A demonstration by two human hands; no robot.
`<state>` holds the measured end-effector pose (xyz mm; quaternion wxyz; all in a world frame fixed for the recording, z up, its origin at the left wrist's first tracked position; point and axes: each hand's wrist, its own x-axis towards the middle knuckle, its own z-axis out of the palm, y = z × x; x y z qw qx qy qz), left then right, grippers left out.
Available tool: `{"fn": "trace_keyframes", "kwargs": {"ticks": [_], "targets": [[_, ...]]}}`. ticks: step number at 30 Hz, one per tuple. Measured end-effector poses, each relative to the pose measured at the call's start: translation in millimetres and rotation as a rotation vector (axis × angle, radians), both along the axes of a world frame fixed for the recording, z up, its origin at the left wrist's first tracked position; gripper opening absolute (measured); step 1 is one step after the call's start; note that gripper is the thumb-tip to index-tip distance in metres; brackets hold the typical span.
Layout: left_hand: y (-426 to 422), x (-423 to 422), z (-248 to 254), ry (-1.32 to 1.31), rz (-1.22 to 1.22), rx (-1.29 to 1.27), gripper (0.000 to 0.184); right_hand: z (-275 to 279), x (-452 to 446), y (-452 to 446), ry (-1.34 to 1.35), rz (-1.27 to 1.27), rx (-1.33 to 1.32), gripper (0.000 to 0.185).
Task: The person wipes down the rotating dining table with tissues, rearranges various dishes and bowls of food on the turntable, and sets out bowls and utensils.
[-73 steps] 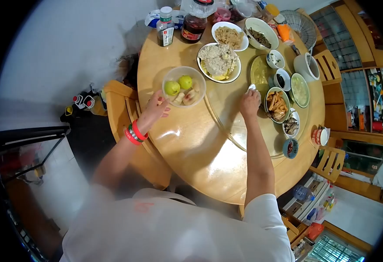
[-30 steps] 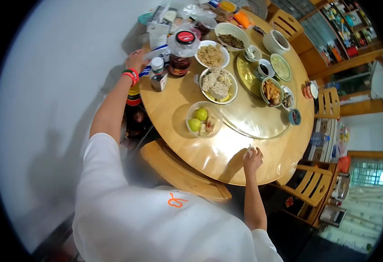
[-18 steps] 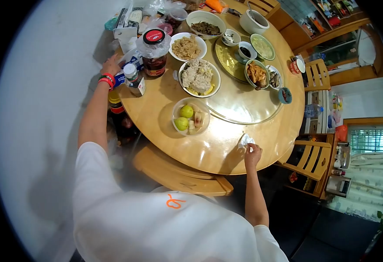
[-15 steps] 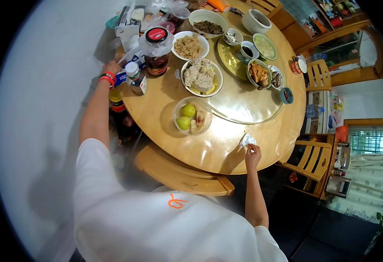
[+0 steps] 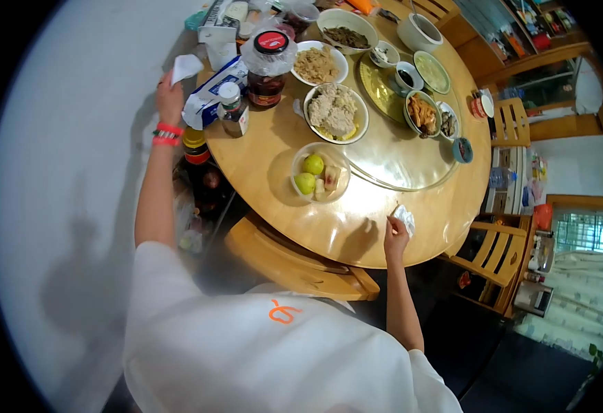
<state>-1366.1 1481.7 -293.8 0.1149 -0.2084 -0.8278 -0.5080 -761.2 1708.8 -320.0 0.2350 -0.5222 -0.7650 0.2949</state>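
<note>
My left hand (image 5: 169, 100), with red bands at the wrist, is closed on a white tissue (image 5: 186, 68) above the table's left edge. Just right of it lies a blue and white tissue pack (image 5: 210, 94), beside a small white-capped bottle (image 5: 233, 110) and a red-lidded jar (image 5: 268, 69). My right hand (image 5: 396, 236) pinches a crumpled white tissue (image 5: 404, 219) over the near part of the table. Between my hands stands a clear bowl (image 5: 321, 172) with two green fruits and pale pieces in it.
Bowls of food stand around the glass turntable (image 5: 415, 165), among them a mushy pale dish (image 5: 334, 113) and a green bowl (image 5: 422, 113). A wooden chair (image 5: 294, 265) is tucked against the near edge. Another chair (image 5: 491, 255) stands at the right.
My left hand has gone from the clear bowl to the tissue pack and has now lifted off with a white tissue. My right hand has come nearer from the dishes, still holding its crumpled tissue.
</note>
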Motion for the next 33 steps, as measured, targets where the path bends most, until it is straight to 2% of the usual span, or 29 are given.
{"fn": "trace_keyframes", "kwargs": {"ticks": [1, 3, 5, 6, 8, 9, 10, 11, 12, 14, 15, 16, 18, 19, 20, 21, 22, 24, 26, 28, 30, 32, 33], "targets": [[-3.4, 27.4, 32.8, -0.003, -0.017, -0.001, 0.033, 5.3, -8.7, -4.1, 0.104, 0.027, -0.108, 0.016], [-10.0, 83.7, 77.3, -0.092, -0.293, 0.11, 0.032, 20.6, -28.6, -15.3, 0.243, 0.117, -0.338, 0.019], [-6.9, 141.9, 73.6, -0.16, -0.495, 0.132, 0.036, 53.9, -59.6, -33.0, 0.359, 0.248, -0.559, 0.026], [0.9, 186.2, 91.1, -0.372, -0.688, 0.223, 0.04, 75.5, -77.1, -43.6, 0.441, 0.311, -0.656, 0.032], [23.7, 244.7, 71.5, -0.706, -0.908, 0.294, 0.039, 97.8, -102.2, -54.8, 0.567, 0.345, -0.646, 0.038], [36.8, 270.0, 66.0, -0.716, -0.992, 0.254, 0.04, 107.2, -110.0, -56.8, 0.614, 0.352, -0.581, 0.04], [47.4, 295.6, 63.3, -0.819, -0.999, 0.277, 0.039, 117.0, -116.2, -58.3, 0.661, 0.36, -0.512, 0.041], [56.8, 317.2, 63.3, -0.92, -1.002, 0.304, 0.038, 130.2, -122.0, -63.0, 0.731, 0.315, -0.512, 0.034], [65.0, 334.2, 65.1, -0.923, -1.008, 0.303, 0.038, 120.9, -113.8, -55.7, 0.73, 0.308, -0.509, 0.034], [80.3, 361.2, 70.8, -1.156, -0.898, 0.458, 0.036, 98.4, -94.9, -36.7, 0.522, 0.459, -0.509, 0.016], [85.2, 370.1, 72.6, -1.148, -0.896, 0.462, 0.036, 97.6, -89.9, -35.9, 0.642, 0.321, -0.499, 0.008], [89.4, 376.8, 75.3, -1.197, -0.857, 0.488, 0.034, 99.4, -80.3, -29.2, 0.734, 0.272, -0.582, 0.009], [94.2, 390.6, 78.4, -1.292, -0.764, 0.528, 0.03, 106.4, -67.3, -21.1, 0.761, 0.319, -0.569, 0.017], [97.2, 398.6, 78.7, -1.28, -0.75, 0.521, 0.03, 111.5, -64.2, -23.0, 0.71, 0.382, -0.456, 0.022], [101.9, 407.9, 76.9, -1.264, -0.819, 0.456, 0.029, 115.9, -61.5, -25.9, 0.664, 0.437, -0.339, 0.026], [105.2, 421.0, 74.9, -1.259, -0.892, 0.381, 0.028, 111.8, -53.9, -24.6, 0.613, 0.498, -0.337, 0.029], [108.1, 433.0, 76.0, -1.263, -0.894, 0.36, 0.028, 107.1, -44.5, -14.7, 0.467, 0.572, -0.428, 0.024], [118.7, 447.3, 77.3, -1.114, -0.845, 0.257, 0.028, 93.3, -28.9, 7.0, 0.53, 0.445, -0.695, 0.015], [122.1, 462.6, 77.8, -1.04, -0.751, 0.229, 0.023, 92.5, -13.6, 19.8, 0.943, 0.179, -0.832, 0.011], [127.0, 470.7, 76.3, -1.211, -0.693, 0.292, 0.017, 94.1, 8.4, 42.3, 1.1, 0.142, -1.034, 0.011], [134.5, 487.2, 66.3, -1.204, -0.695, 0.282, 0.016, 87.4, 26.3, 57.4, 1.125, 0.165, -1.115, 0.011], [142.3, 506.8, 61.7, -1.229, -0.739, 0.559, 0.02, 85.6, 36.2, 59.4, 1.179, 0.15, -1.195, 0.01], [145.5, 514.6, 58.8, -1.224, -0.732, 0.564, 0.02, 90.8, 41.6, 58.9, 1.228, 0.129, -1.274, 0.009]]}}
